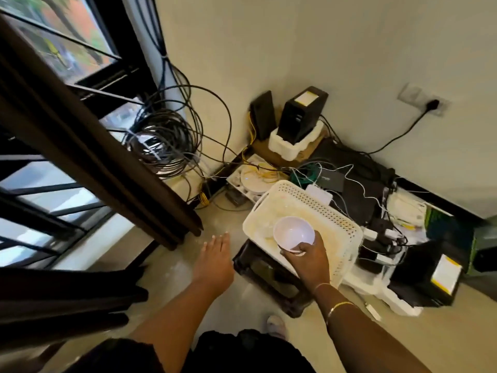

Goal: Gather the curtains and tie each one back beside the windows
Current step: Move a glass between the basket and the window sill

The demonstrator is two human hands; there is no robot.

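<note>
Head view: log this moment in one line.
left hand: open, near curtain hem | right hand: holds white bowl over basket | curtain: no tie visible

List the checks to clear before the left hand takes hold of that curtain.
1. Left hand free: ok, fingers straight, holding nothing.
2. Right hand free: not ok, it grips a white bowl at the perforated basket.
3. Brown curtain near the left hand: ok, its hem hangs just ahead of the fingertips.
4. Cable coil clear of the curtain: cannot tell.
5. Tie-back in sight: not ok, none visible.
</note>
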